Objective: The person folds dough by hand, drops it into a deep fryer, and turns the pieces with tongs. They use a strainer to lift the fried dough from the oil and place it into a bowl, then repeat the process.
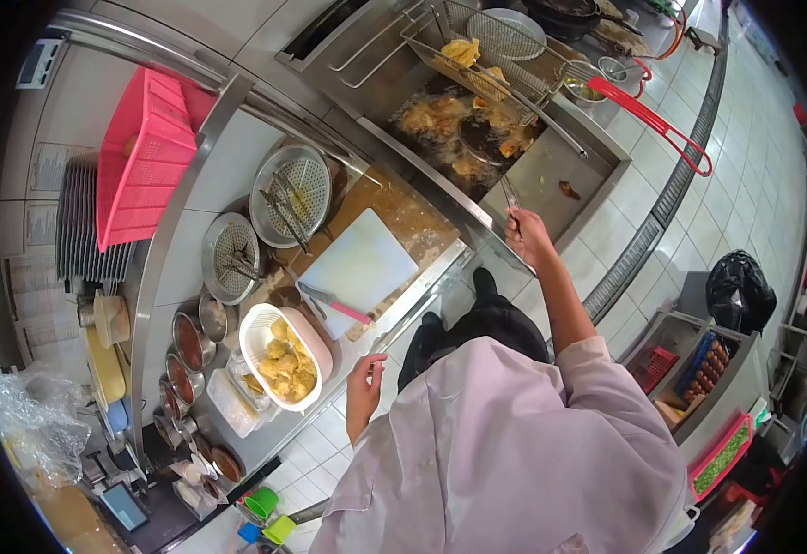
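My right hand (528, 236) is closed round the thin metal handle of a skimmer (485, 140), whose round head appears to sit in the fryer oil. Around it, battered pieces (429, 118) bubble in the dark oil of the fryer (562, 171). One small browned piece (569, 189) lies on the metal ledge beside the oil. My left hand (364, 386) hangs by the counter edge with loosely bent fingers and nothing visible in it. Nearest to it are a white basket (248, 334) of yellow coated pieces (285, 365) and a knife (346, 308) with a pink handle.
A white cutting board (366, 263) lies on the counter. Beyond it are perforated metal bowls (309, 189) with tongs (285, 214) and several sauce pots (191, 342). A wire fry basket (468, 60) with a red handle (648, 115) rests over the fryer. A pink crate (149, 152) stands on the shelf.
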`<action>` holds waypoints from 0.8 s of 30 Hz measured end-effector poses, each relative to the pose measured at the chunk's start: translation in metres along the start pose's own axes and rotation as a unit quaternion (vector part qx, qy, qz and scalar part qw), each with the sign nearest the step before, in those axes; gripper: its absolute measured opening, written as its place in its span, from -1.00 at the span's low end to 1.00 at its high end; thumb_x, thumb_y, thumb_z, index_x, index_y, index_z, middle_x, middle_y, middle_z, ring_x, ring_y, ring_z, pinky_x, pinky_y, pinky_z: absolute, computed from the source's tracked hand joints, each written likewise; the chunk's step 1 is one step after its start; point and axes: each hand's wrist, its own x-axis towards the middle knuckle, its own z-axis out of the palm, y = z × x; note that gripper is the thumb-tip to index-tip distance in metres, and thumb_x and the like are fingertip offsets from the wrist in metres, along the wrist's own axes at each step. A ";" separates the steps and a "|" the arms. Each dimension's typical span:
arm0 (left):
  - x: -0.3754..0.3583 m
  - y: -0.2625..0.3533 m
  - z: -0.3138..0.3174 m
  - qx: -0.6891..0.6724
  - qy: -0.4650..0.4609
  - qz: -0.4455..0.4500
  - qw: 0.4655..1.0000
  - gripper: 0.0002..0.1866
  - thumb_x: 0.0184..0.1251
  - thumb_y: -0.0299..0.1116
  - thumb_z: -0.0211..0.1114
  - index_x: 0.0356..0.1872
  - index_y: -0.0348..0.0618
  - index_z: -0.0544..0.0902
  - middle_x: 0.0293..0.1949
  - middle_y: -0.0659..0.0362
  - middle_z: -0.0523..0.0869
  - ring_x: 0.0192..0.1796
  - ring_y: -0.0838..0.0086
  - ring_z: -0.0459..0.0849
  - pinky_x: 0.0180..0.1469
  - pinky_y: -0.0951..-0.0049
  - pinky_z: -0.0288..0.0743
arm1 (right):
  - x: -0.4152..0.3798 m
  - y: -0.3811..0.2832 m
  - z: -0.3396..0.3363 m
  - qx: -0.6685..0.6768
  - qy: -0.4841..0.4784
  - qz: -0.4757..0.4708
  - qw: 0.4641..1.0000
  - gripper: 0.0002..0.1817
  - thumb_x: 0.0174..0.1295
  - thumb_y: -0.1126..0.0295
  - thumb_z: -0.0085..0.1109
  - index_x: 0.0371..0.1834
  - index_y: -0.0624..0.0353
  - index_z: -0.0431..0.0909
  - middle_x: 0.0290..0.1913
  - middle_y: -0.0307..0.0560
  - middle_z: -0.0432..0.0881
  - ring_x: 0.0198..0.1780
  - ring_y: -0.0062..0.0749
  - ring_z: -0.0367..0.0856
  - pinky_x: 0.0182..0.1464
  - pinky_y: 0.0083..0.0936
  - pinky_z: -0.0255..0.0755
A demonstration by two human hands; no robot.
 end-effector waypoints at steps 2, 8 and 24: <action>0.002 0.003 0.002 -0.001 -0.004 -0.005 1.000 -0.80 0.58 -0.46 0.26 0.10 -0.13 0.73 -0.16 0.07 0.77 -0.17 0.37 0.74 -0.08 0.37 0.59 | 0.007 0.005 0.006 -0.049 0.035 -0.030 0.998 -0.81 0.66 0.26 -0.03 -0.07 0.13 0.43 -0.50 -0.33 0.40 -0.60 -0.61 0.26 -0.60 -0.58 0.13; 0.008 0.004 0.009 0.000 -0.010 -0.008 1.000 -0.81 0.59 -0.45 0.26 0.10 -0.13 0.73 -0.12 0.06 0.78 -0.15 0.33 0.74 -0.03 0.34 0.58 | 0.024 0.018 -0.005 -0.139 0.066 -0.095 0.983 -0.79 0.66 0.23 0.00 -0.14 0.10 0.42 -0.49 -0.30 0.43 -0.59 -0.62 0.31 -0.60 -0.57 0.19; 0.010 -0.005 0.013 -0.020 -0.021 -0.073 0.997 -0.81 0.68 -0.39 0.20 0.10 -0.19 0.71 -0.08 0.15 0.79 -0.13 0.44 0.75 0.01 0.41 0.60 | -0.059 0.014 -0.019 -0.273 0.041 -0.100 0.956 -0.70 0.66 0.14 0.03 -0.19 0.10 0.45 -0.58 -0.40 0.35 -0.67 -0.68 0.24 -0.63 -0.58 0.14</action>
